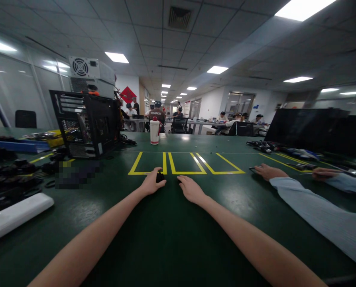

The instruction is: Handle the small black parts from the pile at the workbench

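Note:
Between the thumb and fingers of my left hand (152, 183) is a small black object (160, 177), too dark to name. That hand is just over the table, by the near edge of the left yellow tape outline (144, 173). My right hand (192, 189) lies palm down a little to the right, fingers stretched forward and holding nothing visible. Its fingertips are close to the middle tape outline (189, 173). The two hands are apart, with a narrow strip of green tabletop (172, 207) between them.
A computer case (101, 123) with a power supply (85, 67) on top stands at the left. Beyond the outlines is a white cup (154, 132). A white bar-shaped object (19, 215) lies left. A co-worker's sleeved arms (312, 207) reach in at right, near a dark monitor (309, 129).

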`<state>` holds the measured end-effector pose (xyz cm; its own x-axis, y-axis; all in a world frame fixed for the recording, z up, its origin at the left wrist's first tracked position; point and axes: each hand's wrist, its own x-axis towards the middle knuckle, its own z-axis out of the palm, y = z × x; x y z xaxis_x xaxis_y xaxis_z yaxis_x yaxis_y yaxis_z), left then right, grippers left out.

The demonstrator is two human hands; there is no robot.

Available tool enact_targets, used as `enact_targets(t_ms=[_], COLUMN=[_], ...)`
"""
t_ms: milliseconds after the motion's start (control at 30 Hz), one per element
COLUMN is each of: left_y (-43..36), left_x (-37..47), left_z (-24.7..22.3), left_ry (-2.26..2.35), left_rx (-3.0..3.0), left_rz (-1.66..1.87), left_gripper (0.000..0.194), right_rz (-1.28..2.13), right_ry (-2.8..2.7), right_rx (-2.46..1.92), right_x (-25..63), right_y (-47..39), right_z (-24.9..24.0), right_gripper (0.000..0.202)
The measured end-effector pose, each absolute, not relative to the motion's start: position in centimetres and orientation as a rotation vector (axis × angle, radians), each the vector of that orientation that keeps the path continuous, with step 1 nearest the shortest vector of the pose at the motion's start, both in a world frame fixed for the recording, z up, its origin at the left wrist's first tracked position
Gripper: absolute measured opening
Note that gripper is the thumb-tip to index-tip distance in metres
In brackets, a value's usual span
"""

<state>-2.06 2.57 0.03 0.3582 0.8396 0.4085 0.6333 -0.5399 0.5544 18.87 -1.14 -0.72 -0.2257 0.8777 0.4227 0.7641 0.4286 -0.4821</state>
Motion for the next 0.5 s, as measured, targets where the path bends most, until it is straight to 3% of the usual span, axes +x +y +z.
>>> enact_targets(t_ms=[300, 500], left_y=[2.1, -5.9], left_x=[-2.2, -4.7], left_z=[0.6, 1.3], left_ry=[1.268, 1.116], left_rx=[2.302, 2.197], left_rz=[0.949, 0.786], left_gripper=[0.056, 0.063], right_rz=[0.041, 0.041], right_ry=[-1.869, -2.021], right_rx=[-1.761, -1.746], right_x=[28.6, 27.3], right_y=[-1.7, -9.9], right_z=[1.0, 1.6], right_gripper=[0.031, 0.034])
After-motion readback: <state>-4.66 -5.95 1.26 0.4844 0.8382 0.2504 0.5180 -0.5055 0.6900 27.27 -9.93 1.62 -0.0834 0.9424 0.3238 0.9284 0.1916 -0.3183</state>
